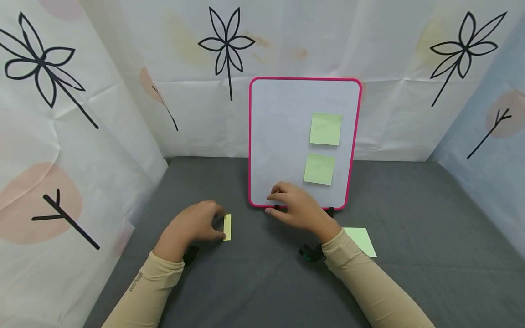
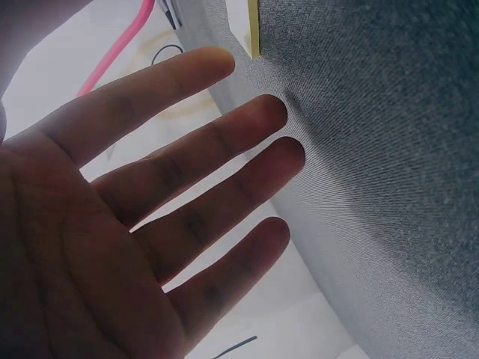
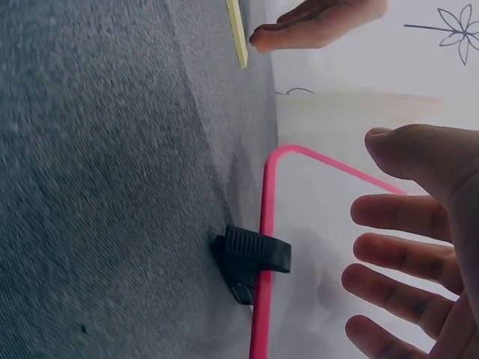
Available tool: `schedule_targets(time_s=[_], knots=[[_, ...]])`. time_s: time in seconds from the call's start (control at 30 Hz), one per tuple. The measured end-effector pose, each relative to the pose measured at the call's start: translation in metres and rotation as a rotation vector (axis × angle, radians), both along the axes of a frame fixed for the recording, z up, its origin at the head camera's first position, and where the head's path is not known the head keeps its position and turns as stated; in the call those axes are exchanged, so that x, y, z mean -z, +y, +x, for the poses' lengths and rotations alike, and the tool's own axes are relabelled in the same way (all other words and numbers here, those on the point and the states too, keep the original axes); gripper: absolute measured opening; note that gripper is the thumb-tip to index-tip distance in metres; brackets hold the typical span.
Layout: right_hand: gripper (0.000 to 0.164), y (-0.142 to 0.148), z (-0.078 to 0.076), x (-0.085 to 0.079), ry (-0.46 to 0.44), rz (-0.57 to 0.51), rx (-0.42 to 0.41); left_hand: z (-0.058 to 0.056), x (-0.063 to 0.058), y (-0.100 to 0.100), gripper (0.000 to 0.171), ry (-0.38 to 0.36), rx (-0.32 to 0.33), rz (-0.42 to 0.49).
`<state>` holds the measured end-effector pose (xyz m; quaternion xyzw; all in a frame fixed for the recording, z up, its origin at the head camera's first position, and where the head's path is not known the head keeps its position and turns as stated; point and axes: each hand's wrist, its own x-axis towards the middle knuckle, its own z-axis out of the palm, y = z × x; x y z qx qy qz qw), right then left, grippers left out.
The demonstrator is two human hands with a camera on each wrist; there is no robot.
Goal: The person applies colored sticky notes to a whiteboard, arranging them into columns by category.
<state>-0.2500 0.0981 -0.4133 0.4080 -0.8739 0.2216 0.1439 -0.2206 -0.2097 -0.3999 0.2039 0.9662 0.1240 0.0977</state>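
Note:
My left hand [image 1: 197, 223] is beside a small yellow pad [image 1: 227, 227] on the grey cloth. In the left wrist view its fingers [image 2: 206, 153] are spread and nearly straight, with a small gap to the pad [image 2: 253, 34]. My right hand [image 1: 297, 207] hovers before the lower edge of a pink-rimmed whiteboard [image 1: 275, 136], holding nothing. The right wrist view shows its fingers [image 3: 400, 254] extended and apart. Two green sticky notes, an upper one [image 1: 326, 129] and a lower one [image 1: 319, 169], are stuck on the board's right half.
A green sheet [image 1: 362, 241] lies on the grey cloth [image 1: 410, 218], partly hidden by the right sleeve. Black clips [image 3: 254, 250] grip the board's lower rim. White fabric walls [image 1: 172, 100] with leaf drawings enclose the back and sides.

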Motion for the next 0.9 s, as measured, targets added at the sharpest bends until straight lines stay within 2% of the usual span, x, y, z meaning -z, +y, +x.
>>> schedule_targets(time_s=[0.17,0.47,0.67,0.9], knots=[[0.029,-0.005,0.001,0.003,0.017,0.008,-0.029,0.002,0.001,0.001,0.05,-0.031,-0.015,-0.012],[0.028,-0.017,0.006,0.007,-0.004,0.065,-0.054,0.004,0.003,0.001,0.052,-0.041,-0.04,0.002],[0.027,-0.029,0.013,0.011,-0.001,0.07,-0.104,0.005,0.005,-0.004,0.05,-0.019,-0.042,0.007],[0.027,-0.043,0.019,0.017,-0.01,0.086,-0.153,0.002,0.007,-0.004,0.049,0.01,-0.007,-0.001]])
